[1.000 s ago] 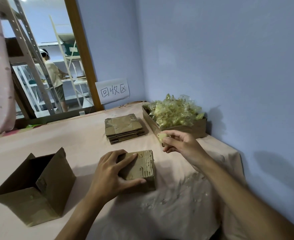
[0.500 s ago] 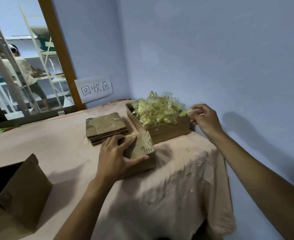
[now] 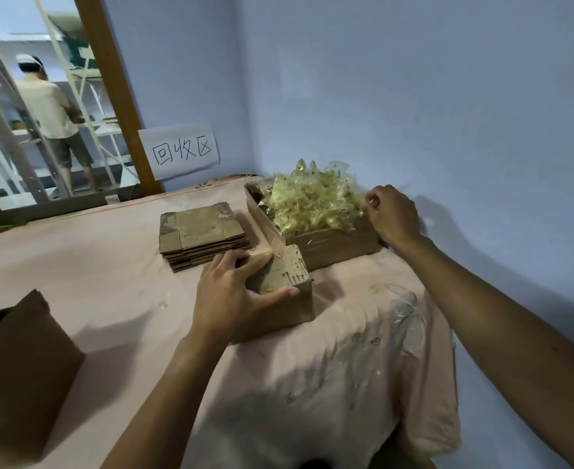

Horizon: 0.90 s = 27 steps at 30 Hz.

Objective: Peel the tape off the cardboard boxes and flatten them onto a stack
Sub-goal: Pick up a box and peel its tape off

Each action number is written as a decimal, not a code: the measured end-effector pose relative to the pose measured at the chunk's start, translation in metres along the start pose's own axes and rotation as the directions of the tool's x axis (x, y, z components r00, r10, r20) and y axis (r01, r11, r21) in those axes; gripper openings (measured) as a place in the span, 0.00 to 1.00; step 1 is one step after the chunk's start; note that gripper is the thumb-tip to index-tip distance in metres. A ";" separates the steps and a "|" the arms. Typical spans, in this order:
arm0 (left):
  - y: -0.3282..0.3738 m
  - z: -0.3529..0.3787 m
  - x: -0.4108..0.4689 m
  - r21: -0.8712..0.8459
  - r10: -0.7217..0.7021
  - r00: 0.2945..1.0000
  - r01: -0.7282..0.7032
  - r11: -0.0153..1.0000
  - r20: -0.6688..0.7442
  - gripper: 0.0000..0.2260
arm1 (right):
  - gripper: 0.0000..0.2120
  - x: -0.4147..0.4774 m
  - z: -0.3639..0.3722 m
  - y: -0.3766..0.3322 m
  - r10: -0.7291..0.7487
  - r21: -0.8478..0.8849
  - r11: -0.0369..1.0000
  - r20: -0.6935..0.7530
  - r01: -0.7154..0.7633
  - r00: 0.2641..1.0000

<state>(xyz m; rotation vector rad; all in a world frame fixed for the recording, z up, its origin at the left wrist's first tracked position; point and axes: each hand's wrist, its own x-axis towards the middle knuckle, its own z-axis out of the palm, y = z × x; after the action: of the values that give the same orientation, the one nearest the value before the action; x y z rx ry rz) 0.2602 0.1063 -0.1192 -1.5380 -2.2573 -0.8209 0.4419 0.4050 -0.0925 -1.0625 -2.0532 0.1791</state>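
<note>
At 8 o'clock on the cloth-covered tabletop (image 3: 92,272) an open cardboard box (image 3: 18,377) lies on its side, not yet flattened; its mouth is cut off by the frame edge, so we cannot see inside. Toward 11 o'clock sits the stack of flattened boxes (image 3: 200,231), several deep. Near centre, the left hand (image 3: 234,299) lies spread on the small cardboard box (image 3: 289,289), its grip wide, fingers nearly straight across the top and thumb along the near edge, pressing it down. A clear tape strip seems to stand up from its far edge. At 1 o'clock a shallow cardboard tray (image 3: 333,247), just beside the small box, is heaped over the rim with peeled tape (image 3: 312,204). At 2 o'clock the right hand (image 3: 394,214) reaches the heap's far edge, its grip closed to a pinch, apparently on a strip of that tape. We judge this the discarding step; next the right hand must let go, return, and peel whatever tape remains before the box is collapsed onto the stack.
</note>
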 end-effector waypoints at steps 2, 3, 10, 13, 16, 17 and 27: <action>-0.001 0.000 0.000 0.004 0.001 1.000 -0.001 1.000 0.007 0.45 | 0.07 0.000 0.003 0.001 -0.030 -0.064 0.997 0.032 0.032 0.999; -0.001 0.000 0.001 0.008 0.002 1.000 -0.002 1.000 0.009 0.45 | 0.08 -0.001 0.003 0.002 -0.045 -0.083 0.995 0.047 0.049 0.998; -0.003 0.002 0.007 0.014 -0.012 0.999 0.012 1.000 0.045 0.46 | 0.13 -0.010 0.002 0.015 -0.124 -0.109 0.984 0.128 0.138 0.984; -0.004 0.003 0.008 0.028 -0.012 0.999 0.010 1.000 0.052 0.47 | 0.15 -0.005 -0.002 0.018 -0.121 -0.115 0.983 0.204 0.146 0.972; -0.004 0.002 0.007 0.023 -0.015 0.998 0.014 1.000 0.053 0.46 | 0.14 0.004 -0.005 0.018 -0.072 -0.066 0.994 0.257 0.092 0.964; -0.003 0.002 0.007 0.022 -0.011 0.999 0.010 1.000 0.049 0.47 | 0.13 0.005 -0.005 0.017 -0.032 -0.023 0.999 0.249 0.039 0.968; -0.003 0.002 0.005 0.031 0.003 0.999 -0.004 1.000 0.034 0.46 | 0.05 0.004 -0.005 0.015 0.069 0.053 0.996 0.076 -0.073 0.995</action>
<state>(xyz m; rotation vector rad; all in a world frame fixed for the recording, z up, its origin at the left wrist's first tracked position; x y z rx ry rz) 0.2555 0.1107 -0.1187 -1.5531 -2.2789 -0.7608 0.4536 0.4157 -0.0932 -1.1097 -2.0650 0.3139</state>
